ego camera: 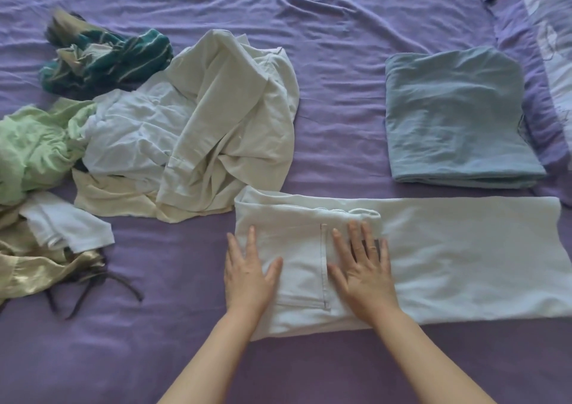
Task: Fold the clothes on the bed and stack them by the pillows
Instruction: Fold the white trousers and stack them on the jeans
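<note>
purple sheet [325,47] covers the bed, patterned pillow [544,32] at far right. unfolded pile [185,131] lies left. pale trousers [448,264] lie flat, near centre. folded blue garment [458,118] sits beside the pillow. left hand [247,276] and right hand [362,273] press flat on the trousers, fingers spread, gripping nothing. possibly a ring [373,248].

Two bare forearms are seen, with no sleeve reaching into view on either. No watch or bracelet is worn at either wrist. On the right hand [362,276] a thin ring is worn on one of the fingers [373,248], roughly at mid-length. The left hand [249,275] is without rings. The nails are kept short, and no polish can be made out.
</note>
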Action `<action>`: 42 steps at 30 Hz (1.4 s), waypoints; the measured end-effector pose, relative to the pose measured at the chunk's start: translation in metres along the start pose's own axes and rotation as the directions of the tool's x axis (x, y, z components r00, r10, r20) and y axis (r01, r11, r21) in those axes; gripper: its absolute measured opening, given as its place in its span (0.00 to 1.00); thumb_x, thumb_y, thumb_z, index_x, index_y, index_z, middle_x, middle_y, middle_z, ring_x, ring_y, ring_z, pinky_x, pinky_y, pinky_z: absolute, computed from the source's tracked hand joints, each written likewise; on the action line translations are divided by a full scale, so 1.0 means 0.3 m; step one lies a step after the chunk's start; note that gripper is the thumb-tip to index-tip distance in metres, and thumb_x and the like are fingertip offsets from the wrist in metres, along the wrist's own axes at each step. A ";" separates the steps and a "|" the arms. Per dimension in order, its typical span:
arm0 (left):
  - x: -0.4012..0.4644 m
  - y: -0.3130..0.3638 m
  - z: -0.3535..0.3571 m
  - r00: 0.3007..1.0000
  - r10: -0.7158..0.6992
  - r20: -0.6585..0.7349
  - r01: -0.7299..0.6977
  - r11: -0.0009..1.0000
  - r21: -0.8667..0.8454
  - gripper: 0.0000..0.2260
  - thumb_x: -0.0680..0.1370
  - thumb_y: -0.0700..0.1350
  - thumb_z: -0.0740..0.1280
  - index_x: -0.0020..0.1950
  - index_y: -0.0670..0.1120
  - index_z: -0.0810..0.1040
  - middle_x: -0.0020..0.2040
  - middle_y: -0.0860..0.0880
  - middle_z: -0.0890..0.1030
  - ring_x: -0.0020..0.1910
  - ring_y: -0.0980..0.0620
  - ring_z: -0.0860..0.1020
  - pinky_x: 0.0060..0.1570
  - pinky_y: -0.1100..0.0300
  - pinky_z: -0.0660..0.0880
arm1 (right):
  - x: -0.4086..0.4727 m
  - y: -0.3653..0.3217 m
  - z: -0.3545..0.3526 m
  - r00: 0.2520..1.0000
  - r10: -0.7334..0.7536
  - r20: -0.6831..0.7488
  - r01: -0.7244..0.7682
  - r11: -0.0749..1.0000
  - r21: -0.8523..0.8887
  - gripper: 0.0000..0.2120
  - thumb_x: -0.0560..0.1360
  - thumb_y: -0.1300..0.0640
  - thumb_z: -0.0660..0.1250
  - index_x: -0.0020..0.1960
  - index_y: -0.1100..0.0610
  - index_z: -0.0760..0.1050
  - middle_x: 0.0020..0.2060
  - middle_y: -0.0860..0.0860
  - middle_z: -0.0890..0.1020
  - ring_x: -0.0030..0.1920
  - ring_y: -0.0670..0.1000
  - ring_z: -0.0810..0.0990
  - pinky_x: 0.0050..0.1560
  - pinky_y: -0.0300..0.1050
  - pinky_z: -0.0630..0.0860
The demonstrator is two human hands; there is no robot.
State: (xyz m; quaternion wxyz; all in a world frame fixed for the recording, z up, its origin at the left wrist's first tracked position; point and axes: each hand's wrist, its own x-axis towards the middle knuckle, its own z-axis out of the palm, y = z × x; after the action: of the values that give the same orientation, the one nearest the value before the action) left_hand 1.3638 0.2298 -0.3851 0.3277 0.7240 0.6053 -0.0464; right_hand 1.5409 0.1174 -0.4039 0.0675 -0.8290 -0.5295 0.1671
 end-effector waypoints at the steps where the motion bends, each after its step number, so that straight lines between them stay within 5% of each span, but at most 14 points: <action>1: 0.000 -0.001 -0.002 1.000 0.001 0.008 -0.001 1.000 -0.005 0.36 0.77 0.58 0.62 0.78 0.55 0.44 0.78 0.42 0.39 0.76 0.42 0.49 0.72 0.49 0.53 | -0.004 0.002 -0.010 0.999 0.032 -0.037 -0.030 0.997 0.066 0.29 0.77 0.42 0.49 0.75 0.51 0.51 0.76 0.54 0.49 0.76 0.54 0.43 0.72 0.58 0.49; 4: -0.002 0.000 0.005 0.999 0.008 0.038 -0.009 0.999 0.032 0.35 0.78 0.58 0.60 0.78 0.54 0.42 0.77 0.41 0.37 0.76 0.41 0.47 0.73 0.48 0.52 | -0.002 0.000 -0.021 0.963 0.235 -0.135 -0.193 0.945 0.265 0.28 0.79 0.52 0.60 0.75 0.60 0.56 0.74 0.64 0.53 0.74 0.64 0.54 0.71 0.56 0.58; 9: -0.002 0.017 0.032 1.000 -0.007 0.029 0.001 0.980 0.199 0.33 0.80 0.57 0.55 0.77 0.52 0.38 0.76 0.38 0.34 0.76 0.39 0.43 0.73 0.44 0.48 | 0.014 -0.032 -0.024 0.941 0.320 -0.112 -0.286 0.926 0.246 0.29 0.76 0.56 0.65 0.74 0.59 0.59 0.73 0.65 0.57 0.69 0.66 0.64 0.66 0.59 0.64; 12: -0.025 0.055 0.058 0.983 0.185 -0.002 -0.172 0.921 0.349 0.29 0.81 0.59 0.49 0.76 0.55 0.36 0.75 0.45 0.30 0.74 0.44 0.31 0.72 0.41 0.38 | 0.006 -0.014 -0.044 0.938 0.320 -0.133 -0.268 0.913 0.309 0.31 0.75 0.55 0.67 0.75 0.54 0.58 0.74 0.61 0.57 0.67 0.65 0.65 0.65 0.55 0.65; 15: -0.067 0.156 0.076 0.898 0.432 0.079 -0.430 0.828 0.359 0.26 0.78 0.58 0.50 0.75 0.53 0.59 0.77 0.43 0.55 0.75 0.39 0.55 0.69 0.35 0.53 | -0.001 -0.007 -0.064 0.900 0.428 -0.082 -0.349 0.821 0.452 0.36 0.74 0.50 0.68 0.76 0.52 0.53 0.72 0.58 0.62 0.68 0.59 0.66 0.63 0.51 0.68; 17: -0.086 0.209 0.097 0.876 0.467 0.119 -0.473 0.785 0.400 0.25 0.77 0.57 0.51 0.72 0.52 0.68 0.73 0.43 0.65 0.71 0.38 0.65 0.65 0.33 0.60 | -0.006 -0.015 -0.080 0.902 0.426 -0.076 -0.332 0.795 0.508 0.36 0.75 0.50 0.67 0.76 0.51 0.53 0.66 0.56 0.69 0.62 0.56 0.72 0.55 0.48 0.72; 20: -0.100 0.245 0.130 0.889 0.443 0.117 -0.452 0.802 0.390 0.26 0.77 0.57 0.50 0.73 0.51 0.66 0.74 0.44 0.62 0.72 0.37 0.61 0.68 0.37 0.50 | -0.014 -0.017 -0.104 0.918 0.354 -0.180 -0.232 0.847 0.479 0.30 0.75 0.55 0.67 0.74 0.54 0.61 0.60 0.57 0.71 0.56 0.57 0.76 0.52 0.48 0.74; 28: -0.099 0.272 0.181 0.897 0.419 0.144 -0.438 0.788 0.433 0.26 0.76 0.58 0.51 0.72 0.51 0.67 0.73 0.44 0.65 0.71 0.38 0.65 0.68 0.35 0.56 | -0.019 0.035 -0.095 0.910 0.364 -0.198 -0.259 0.873 0.414 0.28 0.74 0.56 0.69 0.71 0.59 0.65 0.61 0.59 0.72 0.56 0.59 0.77 0.49 0.51 0.78; 31: -0.091 0.239 0.188 0.879 0.436 0.191 -0.472 0.743 0.474 0.27 0.76 0.60 0.51 0.73 0.52 0.65 0.74 0.44 0.64 0.72 0.38 0.63 0.65 0.38 0.54 | -0.019 0.041 -0.064 0.886 0.354 -0.299 -0.301 0.930 0.208 0.29 0.70 0.56 0.74 0.67 0.61 0.71 0.61 0.64 0.74 0.55 0.65 0.77 0.50 0.56 0.77; 34: -0.077 0.220 0.184 0.864 0.445 0.236 -0.502 0.724 0.473 0.27 0.77 0.60 0.50 0.75 0.52 0.60 0.75 0.44 0.61 0.73 0.38 0.60 0.65 0.38 0.52 | -0.010 0.031 -0.042 0.933 0.146 -0.328 -0.167 0.985 -0.037 0.23 0.76 0.51 0.63 0.69 0.57 0.69 0.70 0.62 0.68 0.70 0.61 0.66 0.65 0.61 0.66; 36: -0.067 0.216 0.176 0.853 0.461 0.246 -0.522 0.719 0.459 0.27 0.76 0.59 0.51 0.74 0.51 0.64 0.74 0.44 0.64 0.72 0.38 0.63 0.64 0.39 0.54 | -0.005 0.021 -0.022 0.980 0.060 -0.192 -0.068 0.997 -0.034 0.25 0.77 0.48 0.52 0.73 0.55 0.64 0.74 0.57 0.60 0.74 0.54 0.54 0.70 0.62 0.54; 39: -0.065 0.174 0.152 0.834 0.487 0.258 -0.550 0.702 0.452 0.26 0.77 0.59 0.51 0.72 0.49 0.68 0.72 0.46 0.68 0.70 0.41 0.67 0.64 0.41 0.56 | 0.000 0.042 0.010 0.995 0.089 0.047 -0.087 0.995 -0.047 0.29 0.78 0.39 0.42 0.75 0.47 0.38 0.75 0.49 0.37 0.74 0.49 0.31 0.73 0.58 0.37; 42: -0.067 0.092 0.116 0.899 0.391 0.196 -0.437 0.788 0.434 0.29 0.78 0.62 0.46 0.76 0.49 0.59 0.76 0.48 0.58 0.75 0.41 0.54 0.69 0.42 0.47 | 0.008 0.040 0.005 0.991 0.107 0.080 -0.094 0.984 -0.152 0.31 0.79 0.38 0.44 0.72 0.46 0.30 0.74 0.50 0.34 0.72 0.49 0.27 0.71 0.59 0.33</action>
State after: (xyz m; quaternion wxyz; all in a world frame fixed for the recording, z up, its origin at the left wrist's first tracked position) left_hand 1.3952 0.1929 -0.3915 0.1743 0.8930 0.3858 -0.1525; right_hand 1.5516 0.1143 -0.4095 -0.0258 -0.8491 -0.5005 0.1669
